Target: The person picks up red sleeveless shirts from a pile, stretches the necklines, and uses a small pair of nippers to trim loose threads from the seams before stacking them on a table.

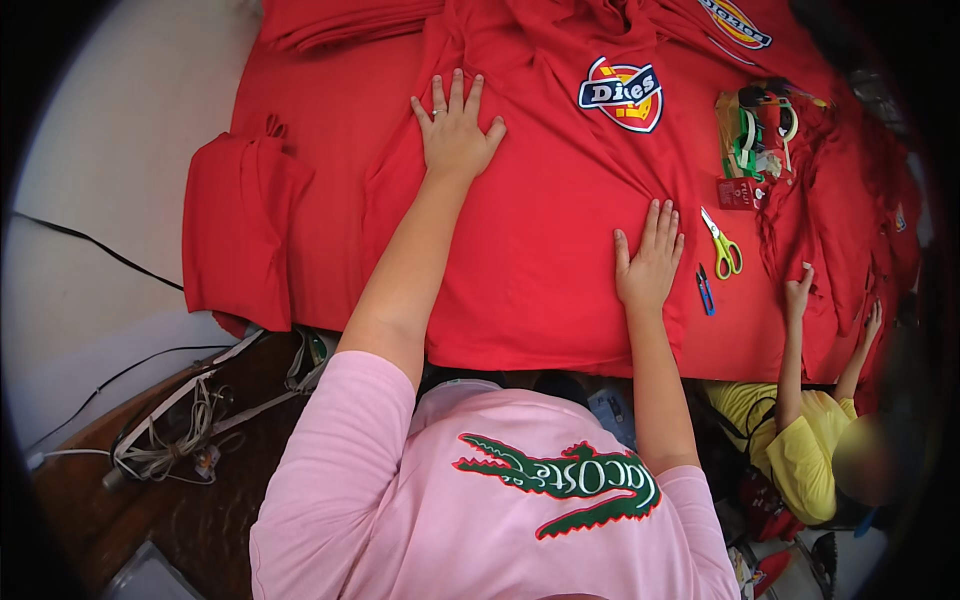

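Note:
A red T-shirt (pixel 545 240) with a shield-shaped printed badge lies spread out on the red-covered table. My left hand (pixel 458 135) rests flat on its far left part, fingers spread, a ring on one finger. Nearer and to the right, my right hand (pixel 649 262) presses flat on the cloth by the shirt's right edge. Neither hand holds anything. Just right of my right hand lie yellow-handled scissors (pixel 724 246), blades partly apart, and small blue thread snips (pixel 706 291).
A clear container (pixel 742 135) of tapes and small tools stands at the right, a small red box (pixel 738 193) beside it. Folded red cloth (pixel 240 225) lies left. A person in yellow (pixel 800 455) handles red garments at right. Bundled cables (pixel 180 430) hang below the left edge.

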Action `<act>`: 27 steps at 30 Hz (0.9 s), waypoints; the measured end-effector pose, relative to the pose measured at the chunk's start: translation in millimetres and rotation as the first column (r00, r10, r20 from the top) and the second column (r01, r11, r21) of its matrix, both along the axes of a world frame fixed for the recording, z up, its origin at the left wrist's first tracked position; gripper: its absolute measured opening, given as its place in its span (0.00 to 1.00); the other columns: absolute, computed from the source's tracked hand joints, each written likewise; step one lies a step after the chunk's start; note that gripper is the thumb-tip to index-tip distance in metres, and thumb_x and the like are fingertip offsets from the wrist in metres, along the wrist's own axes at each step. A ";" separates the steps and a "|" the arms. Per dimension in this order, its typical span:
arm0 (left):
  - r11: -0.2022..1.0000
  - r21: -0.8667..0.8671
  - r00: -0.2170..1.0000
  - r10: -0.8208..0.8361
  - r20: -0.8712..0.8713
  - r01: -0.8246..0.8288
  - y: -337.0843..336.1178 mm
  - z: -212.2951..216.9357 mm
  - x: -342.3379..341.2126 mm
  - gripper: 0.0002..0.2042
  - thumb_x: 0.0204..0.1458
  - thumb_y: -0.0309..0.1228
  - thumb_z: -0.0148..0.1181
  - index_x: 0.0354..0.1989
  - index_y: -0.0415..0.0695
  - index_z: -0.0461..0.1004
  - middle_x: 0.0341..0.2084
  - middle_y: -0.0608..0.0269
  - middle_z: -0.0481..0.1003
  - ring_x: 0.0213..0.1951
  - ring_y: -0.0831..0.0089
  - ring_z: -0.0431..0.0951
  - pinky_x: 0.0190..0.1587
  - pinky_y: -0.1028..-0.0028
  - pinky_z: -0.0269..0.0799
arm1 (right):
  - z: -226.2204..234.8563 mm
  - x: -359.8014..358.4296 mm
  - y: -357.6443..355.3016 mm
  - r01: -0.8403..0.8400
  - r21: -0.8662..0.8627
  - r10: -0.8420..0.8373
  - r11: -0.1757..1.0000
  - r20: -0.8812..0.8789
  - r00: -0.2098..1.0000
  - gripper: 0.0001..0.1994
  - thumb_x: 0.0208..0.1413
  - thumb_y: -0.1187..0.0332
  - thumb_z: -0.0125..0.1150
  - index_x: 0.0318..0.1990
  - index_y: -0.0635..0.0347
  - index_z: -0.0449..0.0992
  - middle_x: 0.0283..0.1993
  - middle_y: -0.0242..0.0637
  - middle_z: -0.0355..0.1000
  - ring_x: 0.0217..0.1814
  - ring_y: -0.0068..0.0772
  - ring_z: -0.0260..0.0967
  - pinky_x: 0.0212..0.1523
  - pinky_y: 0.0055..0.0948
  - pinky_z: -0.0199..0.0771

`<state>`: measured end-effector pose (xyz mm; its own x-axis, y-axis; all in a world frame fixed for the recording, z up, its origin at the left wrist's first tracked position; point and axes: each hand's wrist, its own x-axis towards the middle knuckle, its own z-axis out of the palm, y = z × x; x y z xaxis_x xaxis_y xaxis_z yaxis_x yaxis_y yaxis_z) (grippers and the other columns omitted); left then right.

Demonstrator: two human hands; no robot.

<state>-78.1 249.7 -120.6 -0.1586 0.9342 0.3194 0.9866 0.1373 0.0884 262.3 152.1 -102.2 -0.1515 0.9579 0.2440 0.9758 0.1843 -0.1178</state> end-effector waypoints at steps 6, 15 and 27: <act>0.995 0.031 0.993 -0.100 0.061 0.099 -52.6 -12.7 11.7 0.36 0.64 0.53 0.50 0.78 0.50 0.54 0.78 0.51 0.47 0.79 0.50 0.44 0.76 0.40 0.32 | -3.4 5.1 -4.5 -0.093 0.055 0.092 0.994 0.012 0.996 0.34 0.68 0.52 0.54 0.77 0.55 0.56 0.81 0.49 0.49 0.83 0.51 0.46 0.79 0.53 0.46; 0.725 -0.229 0.734 -0.519 0.438 0.649 -297.5 35.9 63.9 0.38 0.60 0.54 0.57 0.76 0.52 0.58 0.78 0.49 0.47 0.78 0.50 0.46 0.77 0.45 0.37 | 8.5 80.7 -134.8 -0.239 -0.189 0.224 0.953 -0.097 0.970 0.30 0.71 0.61 0.50 0.78 0.50 0.56 0.82 0.42 0.47 0.84 0.47 0.44 0.79 0.49 0.45; 0.748 0.053 0.605 -0.574 0.552 0.662 -302.3 45.4 89.8 0.07 0.53 0.28 0.66 0.33 0.42 0.74 0.54 0.55 0.77 0.59 0.55 0.76 0.60 0.54 0.69 | 58.6 23.9 -168.8 -0.652 -0.215 0.588 0.727 -0.293 0.754 0.44 0.48 0.56 0.74 0.74 0.49 0.61 0.78 0.47 0.55 0.80 0.47 0.52 0.77 0.51 0.49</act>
<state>11.7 -52.6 -75.2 0.3808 0.8962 0.2278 0.6483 -0.4344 0.6253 286.3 -16.6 -43.5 -0.7171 0.6938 0.0660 0.6049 0.6666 -0.4356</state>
